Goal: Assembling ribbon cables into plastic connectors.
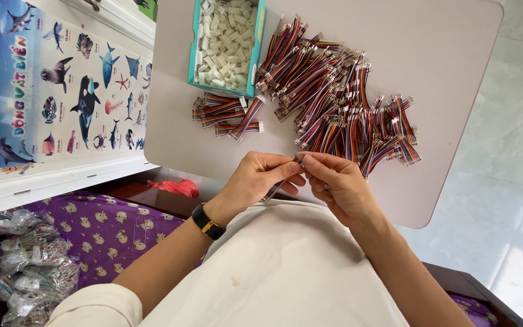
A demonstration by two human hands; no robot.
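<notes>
Head view, looking down over the lap. Both hands meet at the near edge of the counter (pixel 455 72), at about 6 o'clock of its surface. Left hand (pixel 260 177) is closed in a pinch on a short multicoloured ribbon cable (pixel 278 183); the cable runs diagonally from the fingertips down toward 7 o'clock under the palm. Right hand (pixel 334 181) is also closed, thumb and forefinger pinching the upper end of the same cable, fingertips of the two hands touching. Whether a connector sits on that end cannot be told. A black wristwatch (pixel 207 222) is on the left wrist. On the counter, at 12 to 2 o'clock from the hands, lies a large loose heap of like cables (pixel 340 103). At 11 o'clock of the hands is a smaller batch (pixel 228 115), some with white ends, just below a teal box (pixel 254 54) filled with small white connector housings (pixel 225 36). Left of the counter, at 9 to 10 o'clock, a sea-animal poster (pixel 68 91). At 7 o'clock, clear bags (pixel 28 266) of parts on a purple patterned cloth (pixel 116 236). White cloth (pixel 286 272) covers the lap.
</notes>
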